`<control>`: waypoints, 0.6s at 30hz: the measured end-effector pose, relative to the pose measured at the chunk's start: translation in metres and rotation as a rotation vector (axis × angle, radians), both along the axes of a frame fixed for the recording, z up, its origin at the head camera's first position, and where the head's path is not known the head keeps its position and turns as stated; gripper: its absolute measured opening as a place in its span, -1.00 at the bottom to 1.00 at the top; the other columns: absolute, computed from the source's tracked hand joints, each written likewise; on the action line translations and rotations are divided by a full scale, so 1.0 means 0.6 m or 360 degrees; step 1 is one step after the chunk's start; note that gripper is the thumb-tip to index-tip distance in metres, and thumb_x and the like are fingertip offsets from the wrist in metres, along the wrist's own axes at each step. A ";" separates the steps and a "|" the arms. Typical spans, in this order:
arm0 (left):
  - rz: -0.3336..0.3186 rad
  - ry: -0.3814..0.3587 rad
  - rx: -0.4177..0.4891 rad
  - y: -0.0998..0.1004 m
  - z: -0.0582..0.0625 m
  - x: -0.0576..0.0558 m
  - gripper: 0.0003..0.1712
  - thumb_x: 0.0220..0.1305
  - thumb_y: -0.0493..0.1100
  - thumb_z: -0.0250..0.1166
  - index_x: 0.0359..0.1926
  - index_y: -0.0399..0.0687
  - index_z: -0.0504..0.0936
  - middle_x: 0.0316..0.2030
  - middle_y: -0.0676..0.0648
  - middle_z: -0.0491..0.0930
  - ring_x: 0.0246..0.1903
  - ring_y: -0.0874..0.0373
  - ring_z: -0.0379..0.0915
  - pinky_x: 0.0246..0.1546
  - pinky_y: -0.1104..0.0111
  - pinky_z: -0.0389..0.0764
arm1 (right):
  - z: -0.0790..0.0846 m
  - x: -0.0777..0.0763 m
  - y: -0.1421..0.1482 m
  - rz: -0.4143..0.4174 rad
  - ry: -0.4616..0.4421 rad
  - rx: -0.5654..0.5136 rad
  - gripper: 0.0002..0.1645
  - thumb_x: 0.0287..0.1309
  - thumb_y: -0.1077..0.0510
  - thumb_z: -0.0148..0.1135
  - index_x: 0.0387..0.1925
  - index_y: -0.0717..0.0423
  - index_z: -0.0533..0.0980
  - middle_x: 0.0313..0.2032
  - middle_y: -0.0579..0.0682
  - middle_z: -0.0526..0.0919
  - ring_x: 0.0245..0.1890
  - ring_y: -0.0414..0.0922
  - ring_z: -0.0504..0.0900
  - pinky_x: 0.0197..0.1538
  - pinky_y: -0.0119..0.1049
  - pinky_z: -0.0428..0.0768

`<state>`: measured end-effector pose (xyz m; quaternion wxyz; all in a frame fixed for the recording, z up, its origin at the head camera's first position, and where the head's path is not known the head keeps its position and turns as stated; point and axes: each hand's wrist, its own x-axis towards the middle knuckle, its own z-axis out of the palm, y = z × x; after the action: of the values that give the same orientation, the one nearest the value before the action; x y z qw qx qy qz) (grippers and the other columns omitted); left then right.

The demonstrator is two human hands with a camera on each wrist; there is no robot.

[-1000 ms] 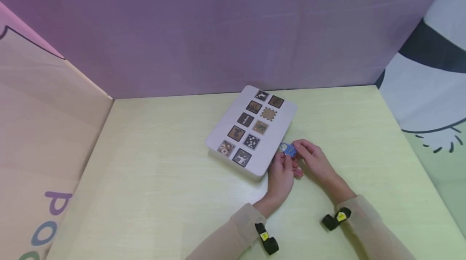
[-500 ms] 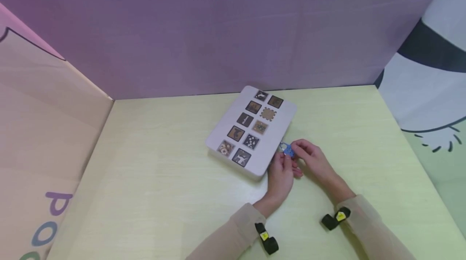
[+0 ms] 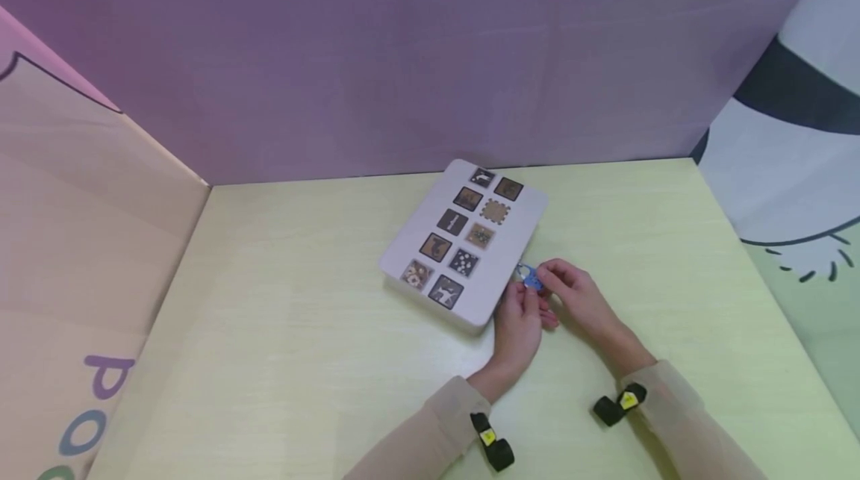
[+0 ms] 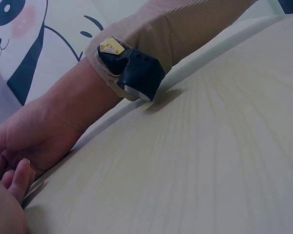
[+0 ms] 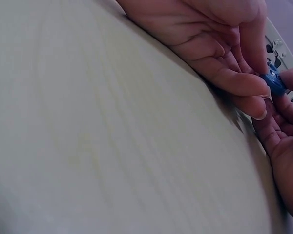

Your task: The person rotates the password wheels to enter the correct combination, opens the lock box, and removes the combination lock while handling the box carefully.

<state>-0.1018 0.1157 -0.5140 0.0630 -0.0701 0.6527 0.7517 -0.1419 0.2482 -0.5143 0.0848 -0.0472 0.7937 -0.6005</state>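
Note:
A small blue padlock (image 3: 533,279) with a silver shackle is at the right side of a white rectangular box (image 3: 410,240). My left hand (image 3: 519,327) pinches the padlock from below, with the thumb on its near edge. From the right, my right hand (image 3: 579,299) pinches its other end between thumb and fingers. In the right wrist view the padlock (image 5: 273,80) shows as a blue piece between the fingertips of both hands, with metal fittings (image 5: 279,46) on the box side behind it. The keyhole is hidden.
Several dark and brown square pictures decorate the box's lid. The box lies slantwise on a pale wood-grain table (image 3: 282,301), near the purple back wall (image 3: 376,62). Printed panels stand at left and right. Each sleeve bears a black wrist camera (image 3: 496,450).
The padlock has turned slightly and shifted a little left between the fingers, and my right fingertips have moved slightly with it. The box and left hand stay put.

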 end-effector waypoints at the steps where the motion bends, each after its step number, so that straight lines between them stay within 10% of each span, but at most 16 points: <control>1: 0.0000 -0.0001 0.0001 0.000 0.000 0.000 -0.87 0.60 -0.26 0.01 -0.10 -0.19 0.49 -0.41 -0.10 0.61 -0.56 0.22 0.56 -0.46 0.44 0.72 | 0.000 0.000 0.000 -0.0001 0.0003 -0.0002 -0.61 0.56 0.09 0.07 -0.02 0.43 0.53 -0.34 -0.22 0.68 -0.28 -0.28 0.63 -0.07 -0.51 0.58; 18: -0.0002 -0.0005 -0.0006 0.000 0.002 0.002 -0.86 0.60 -0.24 0.02 -0.09 -0.19 0.49 -0.40 -0.08 0.61 -0.56 0.21 0.57 -0.46 0.45 0.72 | -0.002 0.000 0.003 0.0004 0.0055 -0.0074 -0.61 0.57 0.13 0.05 0.02 0.46 0.52 -0.31 -0.25 0.70 -0.29 -0.28 0.66 -0.06 -0.52 0.60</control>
<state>-0.1009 0.1157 -0.5131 0.0644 -0.0709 0.6541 0.7503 -0.1418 0.2500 -0.5157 0.0708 -0.0606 0.7808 -0.6178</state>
